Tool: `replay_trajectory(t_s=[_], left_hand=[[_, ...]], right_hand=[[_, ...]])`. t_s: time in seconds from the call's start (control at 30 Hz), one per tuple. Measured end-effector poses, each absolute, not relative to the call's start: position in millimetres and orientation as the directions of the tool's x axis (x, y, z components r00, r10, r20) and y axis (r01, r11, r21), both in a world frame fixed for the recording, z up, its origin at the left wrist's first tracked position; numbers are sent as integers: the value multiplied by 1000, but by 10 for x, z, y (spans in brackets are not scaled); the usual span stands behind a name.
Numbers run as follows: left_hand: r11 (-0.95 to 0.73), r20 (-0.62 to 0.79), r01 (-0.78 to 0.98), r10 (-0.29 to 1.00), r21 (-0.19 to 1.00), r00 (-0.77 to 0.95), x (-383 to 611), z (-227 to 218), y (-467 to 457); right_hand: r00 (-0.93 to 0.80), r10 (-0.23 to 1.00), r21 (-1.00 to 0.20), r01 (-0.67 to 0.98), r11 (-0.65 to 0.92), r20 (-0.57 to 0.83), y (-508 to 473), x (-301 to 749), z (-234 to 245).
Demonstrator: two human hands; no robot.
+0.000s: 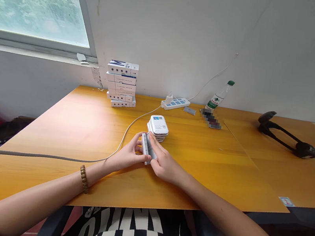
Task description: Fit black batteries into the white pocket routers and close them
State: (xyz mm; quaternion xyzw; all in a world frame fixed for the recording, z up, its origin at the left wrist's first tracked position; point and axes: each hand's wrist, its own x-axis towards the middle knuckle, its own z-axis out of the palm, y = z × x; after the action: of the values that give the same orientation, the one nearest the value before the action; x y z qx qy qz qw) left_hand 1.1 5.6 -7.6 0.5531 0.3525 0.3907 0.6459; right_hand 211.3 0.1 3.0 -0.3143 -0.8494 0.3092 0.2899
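Near the middle of the table, a slim white box (145,144) with a greyish top is held between my two hands. My left hand (130,153) is closed around its left side, with the thumb at the near end. My right hand (166,162) is closed on its right side, its fingers lying together along the top and partly hiding it. Just beyond the box, almost touching my fingertips, is a stack of white rounded devices (159,124). The uppermost one carries a small blue label and printed text.
White boxes (120,87) are stacked at the back left. A power strip (176,103), a grey card (189,110), and a tilted bottle (218,97) are near the wall. A white cable (122,138) runs past my left wrist. A black stand (283,136) lies at the right.
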Motion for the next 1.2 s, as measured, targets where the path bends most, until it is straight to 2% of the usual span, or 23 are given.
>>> replay_trajectory(t_s=[0.27,0.37,0.47,0.63,0.77,0.83,1.0,1.2], left_hand=[[102,-16,-151,874,983,487,-52,-36,61],[99,-13,-148,868,984,497,-71,-46,62],[96,-10,-154,875,983,484,-69,-50,62],[84,-65,-41,941,996,332,-60,-87,114],[12,-24,39,946,999,324,-96,-139,175],[-43,-4,143,950,989,313,-127,-153,196],[-192,67,457,959,868,276,-190,-150,222],[-285,126,538,942,794,312,-177,-148,206]], right_hand=[[-452,870,-894,281,349,198,9,2068,159],[-454,875,-924,239,299,166,64,2088,163],[-406,901,-911,296,289,154,140,2146,169],[-308,950,-829,515,218,59,236,2322,306],[-330,940,-702,689,178,-86,253,2472,474],[-333,930,-630,758,168,-152,270,2542,521],[-206,943,-422,903,81,-260,375,2676,507],[-85,949,-277,961,-3,-305,473,2765,473]])
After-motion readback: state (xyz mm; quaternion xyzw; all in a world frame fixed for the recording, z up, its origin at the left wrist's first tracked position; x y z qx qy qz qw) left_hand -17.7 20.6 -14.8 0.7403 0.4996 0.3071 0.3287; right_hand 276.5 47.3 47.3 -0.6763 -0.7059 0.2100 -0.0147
